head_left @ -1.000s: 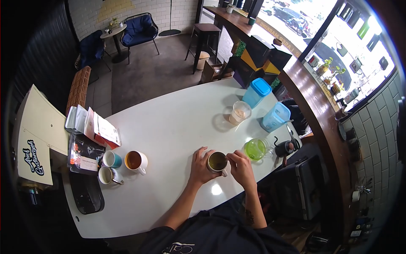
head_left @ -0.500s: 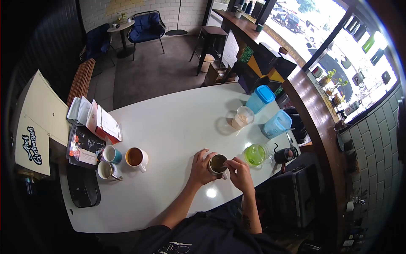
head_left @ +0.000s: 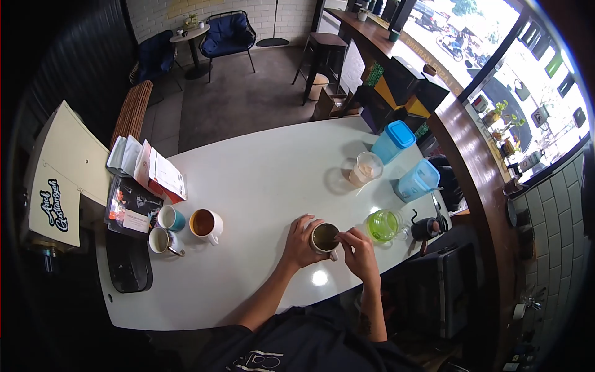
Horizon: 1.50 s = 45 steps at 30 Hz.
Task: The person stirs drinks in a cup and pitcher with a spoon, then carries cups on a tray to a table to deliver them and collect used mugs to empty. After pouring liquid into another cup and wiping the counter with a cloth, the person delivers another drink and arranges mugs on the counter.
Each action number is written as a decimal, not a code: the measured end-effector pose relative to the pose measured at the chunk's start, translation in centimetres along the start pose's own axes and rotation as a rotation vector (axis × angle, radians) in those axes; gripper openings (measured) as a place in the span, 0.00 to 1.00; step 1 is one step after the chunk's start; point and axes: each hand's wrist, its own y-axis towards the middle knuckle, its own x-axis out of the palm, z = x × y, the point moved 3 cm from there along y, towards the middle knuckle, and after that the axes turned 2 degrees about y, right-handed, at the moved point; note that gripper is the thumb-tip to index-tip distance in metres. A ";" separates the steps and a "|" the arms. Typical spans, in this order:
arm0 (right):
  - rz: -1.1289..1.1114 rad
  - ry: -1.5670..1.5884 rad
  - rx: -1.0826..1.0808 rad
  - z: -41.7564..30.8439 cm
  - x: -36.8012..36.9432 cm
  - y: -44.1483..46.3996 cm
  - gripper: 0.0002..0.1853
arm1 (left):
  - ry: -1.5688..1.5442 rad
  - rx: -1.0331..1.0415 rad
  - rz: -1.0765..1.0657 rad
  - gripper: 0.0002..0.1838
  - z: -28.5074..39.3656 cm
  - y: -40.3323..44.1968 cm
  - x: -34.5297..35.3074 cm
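A white mug [head_left: 317, 246] holding dark greenish liquid stands on the white table in front of me. My left hand [head_left: 301, 243] is wrapped round its left side. My right hand [head_left: 360, 253] pinches the handle of a spoon [head_left: 338, 237] at the mug's right rim. The spoon's lower end is down in the liquid and hidden. Just right of my right hand is a glass pitcher [head_left: 383, 225] with bright green liquid.
At the left are a white mug of amber liquid [head_left: 207, 225], a teal cup [head_left: 171, 218] and another cup [head_left: 160, 240] with a spoon. Two blue containers [head_left: 394, 141] [head_left: 416, 181], a clear plastic cup [head_left: 365, 169] and a black gooseneck kettle [head_left: 425, 229] stand at the right.
The whole view has shifted a little, so things on the table appear further right. Both hands stay at the mug, and my right hand has moved slightly at the rim with the spoon.
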 end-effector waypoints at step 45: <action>0.155 0.032 -0.008 0.1 -3.1 -0.2 0.07 | -0.025 -0.008 -0.046 0.49 0.2 0.2 0.2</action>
